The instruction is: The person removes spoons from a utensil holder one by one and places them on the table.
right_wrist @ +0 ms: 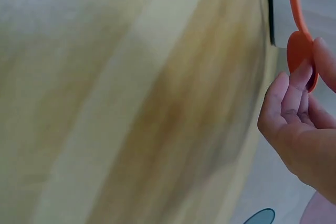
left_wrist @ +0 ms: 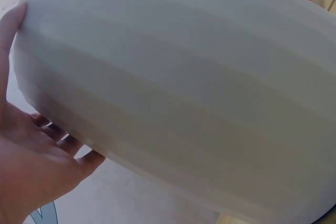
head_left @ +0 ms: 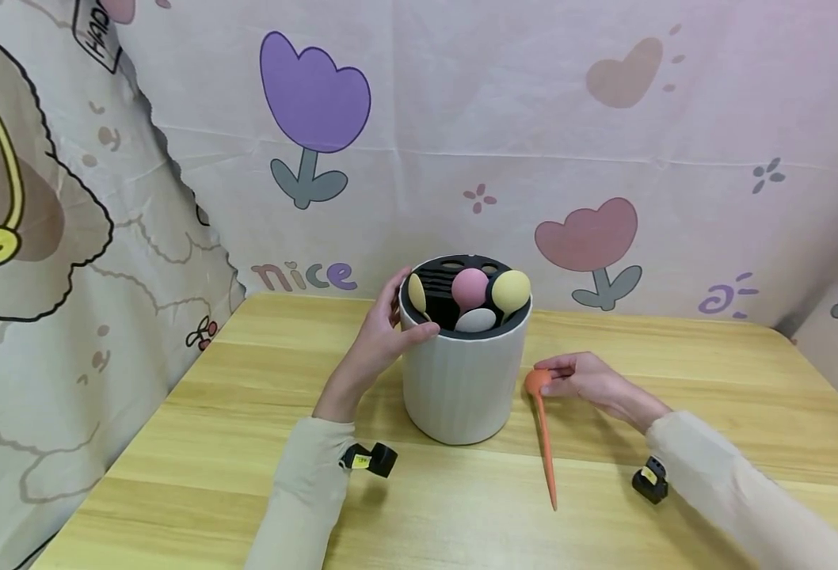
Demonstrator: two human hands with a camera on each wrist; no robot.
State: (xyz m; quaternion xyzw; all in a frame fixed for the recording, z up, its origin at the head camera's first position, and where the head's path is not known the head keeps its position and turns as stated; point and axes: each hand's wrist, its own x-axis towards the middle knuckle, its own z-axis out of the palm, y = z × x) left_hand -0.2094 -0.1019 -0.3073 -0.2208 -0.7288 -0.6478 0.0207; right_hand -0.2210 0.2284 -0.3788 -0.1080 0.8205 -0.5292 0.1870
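A white ribbed utensil holder [head_left: 458, 388] with a black slotted insert [head_left: 435, 283] stands upright on the table. My left hand [head_left: 379, 334] grips its left side, thumb over the rim and fingers against the outer wall. Out of the insert stick the round heads of a pink utensil [head_left: 470, 289], a yellow one [head_left: 511, 292], a white one [head_left: 476, 320] and a second yellow one [head_left: 417, 294]. Just right of the holder, my right hand [head_left: 590, 381] pinches an orange spoon [head_left: 544, 435] by its round bowl. The spoon's thin tapered handle points down toward me.
The wooden table [head_left: 212, 443] runs back to a patterned cloth [head_left: 433, 95] hanging behind it. Another cloth hangs at the left side. Small black wrist cameras sit at both sleeves, low over the table.
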